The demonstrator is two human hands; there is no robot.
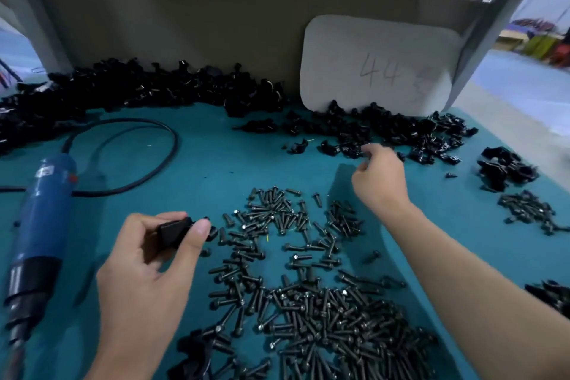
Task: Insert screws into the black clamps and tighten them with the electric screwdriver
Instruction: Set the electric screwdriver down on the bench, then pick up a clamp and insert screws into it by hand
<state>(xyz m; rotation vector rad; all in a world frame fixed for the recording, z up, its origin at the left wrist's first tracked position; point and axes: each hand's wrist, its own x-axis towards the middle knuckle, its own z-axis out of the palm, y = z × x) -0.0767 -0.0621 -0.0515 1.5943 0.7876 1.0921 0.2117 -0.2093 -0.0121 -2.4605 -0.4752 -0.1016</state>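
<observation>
My left hand (148, 268) holds a black clamp (174, 233) between thumb and fingers, just left of the screw pile. My right hand (381, 179) reaches far across the table with its fingers curled at the near edge of a heap of black clamps (398, 133); whether it pinches one I cannot tell. Several loose black screws (308, 302) lie spread over the teal table (216, 163) between my arms. The blue electric screwdriver (40, 225) lies on the table at the left, untouched, with its black cord (148, 129) looping behind it.
A long bank of black clamps (138, 86) runs along the back left against a grey board (216, 9). A white card marked 44 (379, 65) leans at the back right. Smaller piles of clamps (505, 170) and screws (527, 210) lie at the right.
</observation>
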